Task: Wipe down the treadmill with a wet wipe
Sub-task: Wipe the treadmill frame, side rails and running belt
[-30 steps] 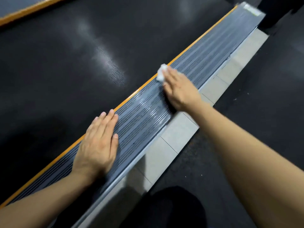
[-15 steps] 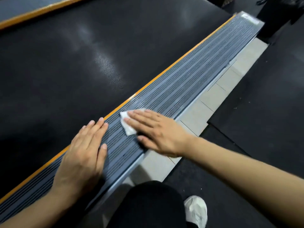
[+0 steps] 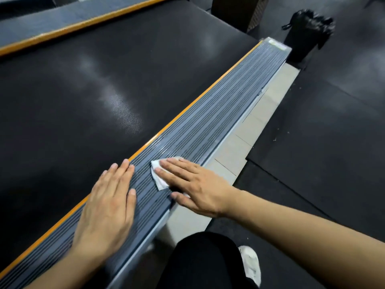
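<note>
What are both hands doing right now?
Left hand: open, flat on the side rail.
Right hand: open, straight fingers pressing the wet wipe onto the rail.

Right hand (image 3: 195,186) presses wipe (image 3: 159,180)

dim indoor light | soft glare on belt (image 3: 116,105) | far corner blurred | wide-angle edge bending

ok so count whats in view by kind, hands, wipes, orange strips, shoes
hands: 2, left hand and right hand
wet wipe: 1
orange strips: 2, near and far
white shoe: 1
total: 6
</note>
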Tool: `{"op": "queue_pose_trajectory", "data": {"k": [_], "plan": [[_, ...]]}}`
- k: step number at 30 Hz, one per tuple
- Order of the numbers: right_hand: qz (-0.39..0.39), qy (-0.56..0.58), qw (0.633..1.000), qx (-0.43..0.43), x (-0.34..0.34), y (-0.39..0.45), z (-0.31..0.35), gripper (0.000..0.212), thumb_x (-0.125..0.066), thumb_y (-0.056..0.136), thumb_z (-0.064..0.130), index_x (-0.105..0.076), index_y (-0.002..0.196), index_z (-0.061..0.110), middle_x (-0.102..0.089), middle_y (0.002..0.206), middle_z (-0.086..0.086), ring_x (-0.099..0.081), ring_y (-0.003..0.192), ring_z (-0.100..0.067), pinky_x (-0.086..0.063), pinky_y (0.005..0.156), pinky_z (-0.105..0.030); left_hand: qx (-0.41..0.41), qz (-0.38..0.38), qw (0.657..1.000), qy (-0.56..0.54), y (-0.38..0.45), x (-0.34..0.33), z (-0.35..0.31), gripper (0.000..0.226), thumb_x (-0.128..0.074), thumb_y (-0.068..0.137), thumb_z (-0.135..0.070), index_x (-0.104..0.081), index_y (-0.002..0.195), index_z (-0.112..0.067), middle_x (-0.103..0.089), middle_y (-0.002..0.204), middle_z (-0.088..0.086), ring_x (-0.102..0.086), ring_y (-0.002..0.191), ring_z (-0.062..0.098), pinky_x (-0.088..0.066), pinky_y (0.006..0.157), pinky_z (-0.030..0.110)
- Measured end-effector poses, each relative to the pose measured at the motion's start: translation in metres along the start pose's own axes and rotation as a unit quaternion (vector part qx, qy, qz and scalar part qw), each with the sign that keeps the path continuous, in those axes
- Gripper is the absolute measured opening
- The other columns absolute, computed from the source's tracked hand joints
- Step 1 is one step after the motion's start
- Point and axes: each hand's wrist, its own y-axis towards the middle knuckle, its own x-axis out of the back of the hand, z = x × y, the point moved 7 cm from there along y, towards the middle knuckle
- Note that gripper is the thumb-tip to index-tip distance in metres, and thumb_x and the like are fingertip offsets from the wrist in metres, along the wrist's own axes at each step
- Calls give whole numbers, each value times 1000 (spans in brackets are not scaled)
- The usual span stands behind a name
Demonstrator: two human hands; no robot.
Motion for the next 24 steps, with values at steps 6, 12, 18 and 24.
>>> {"op": "queue_pose_trajectory", "data": {"k": [6, 12, 18, 24], "plan": [[-67, -32, 954, -291, 30, -1, -155, 69, -18, 103, 52, -23, 157, 8, -22, 163, -13, -18, 151, -26, -13, 124, -40, -73, 3, 996, 57, 14, -7, -30, 59, -25, 106, -39, -35, 157, -10, -33, 164, 7, -24, 154, 24, -20, 123, 45], [-36, -12, 999, -17, 25, 42, -121, 55, -36, 105, 30, -34, 151, 1, -33, 158, -15, -29, 148, -26, -16, 123, -36, -47, 7, 999, 25, 84, -41, -93, 60, -23, 104, -36, -39, 155, -8, -36, 162, 10, -32, 151, 26, -24, 125, 43], [-62, 0, 988, -138, 83, 43, -281, 45, -36, 107, 16, -36, 150, 3, -32, 159, -14, -26, 149, -26, -5, 118, -21, -18, 22, 999, 33, 169, -71, -163, 72, -4, 99, -43, -19, 162, -11, -16, 169, 7, -11, 157, 22, -2, 128, 37], [-45, -3, 976, -215, 104, 32, -439, 51, -24, 109, 27, -20, 157, 10, -17, 165, -8, -11, 153, -19, -9, 121, -32, -12, 18, 999, 29, 318, -92, -198, 84, 3, 91, -54, -20, 162, -16, -14, 170, 1, -7, 157, 19, 2, 127, 32]]}}
